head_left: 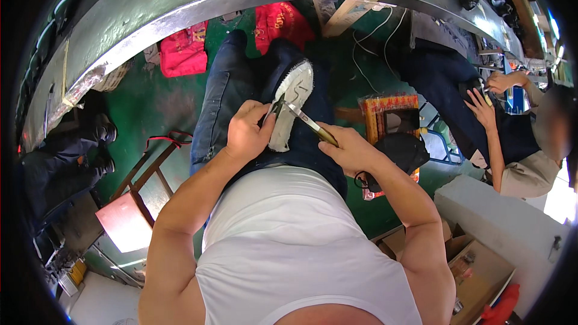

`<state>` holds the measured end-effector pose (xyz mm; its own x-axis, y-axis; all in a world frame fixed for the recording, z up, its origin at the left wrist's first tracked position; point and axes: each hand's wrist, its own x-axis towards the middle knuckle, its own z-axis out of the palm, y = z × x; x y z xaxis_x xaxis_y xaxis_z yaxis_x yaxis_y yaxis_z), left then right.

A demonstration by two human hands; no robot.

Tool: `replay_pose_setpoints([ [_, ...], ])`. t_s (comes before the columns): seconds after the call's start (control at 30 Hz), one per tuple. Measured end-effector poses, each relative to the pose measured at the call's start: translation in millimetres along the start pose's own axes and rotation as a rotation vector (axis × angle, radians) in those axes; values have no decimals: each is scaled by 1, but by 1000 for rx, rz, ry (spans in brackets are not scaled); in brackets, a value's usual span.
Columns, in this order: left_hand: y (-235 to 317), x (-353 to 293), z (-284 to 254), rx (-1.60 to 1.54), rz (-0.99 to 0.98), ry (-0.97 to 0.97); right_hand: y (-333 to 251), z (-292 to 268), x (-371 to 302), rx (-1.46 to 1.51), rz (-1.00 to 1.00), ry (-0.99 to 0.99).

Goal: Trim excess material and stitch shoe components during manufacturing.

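A white, shoe-shaped piece (297, 84) with a fuzzy rim lies sole-up across my lap, a dark wavy line marked on its face. At its left edge my left hand (248, 127) is closed, thumb and fingers pinching a small dark piece whose kind I cannot make out. My right hand (349, 147) grips the yellowish handle of a slim hand tool (308, 121). The tool's metal front end reaches over the middle of the shoe-shaped piece, close to my left fingertips. Whether it is a knife or pliers does not show.
A grey metal bench edge (241, 1) curves ahead of my knees. Red bags (184, 51) lie on the green floor. A small wooden chair (144, 204) stands left; a dark cap-like thing (402, 150) sits right. At far right a co-worker (481, 114) works; a cardboard box (481, 271) is below.
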<state>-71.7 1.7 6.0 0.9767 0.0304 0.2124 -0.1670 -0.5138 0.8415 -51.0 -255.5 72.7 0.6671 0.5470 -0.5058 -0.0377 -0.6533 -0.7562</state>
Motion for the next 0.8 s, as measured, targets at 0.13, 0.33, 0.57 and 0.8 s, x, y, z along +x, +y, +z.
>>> replay_pose_setpoints([
  [0.13,3,-3,5,20,92,47,9,-6,4,-216,-167,45],
  [0.33,7,-4,11,51,215,48,-42,-49,24,-359,158,-345],
  [0.57,-16,4,19,-121,-87,135,-93,-77,61,-767,156,-503],
  [0.8,-59,-3,32,-1205,-543,-322,-28,-41,56,-569,-87,-139],
])
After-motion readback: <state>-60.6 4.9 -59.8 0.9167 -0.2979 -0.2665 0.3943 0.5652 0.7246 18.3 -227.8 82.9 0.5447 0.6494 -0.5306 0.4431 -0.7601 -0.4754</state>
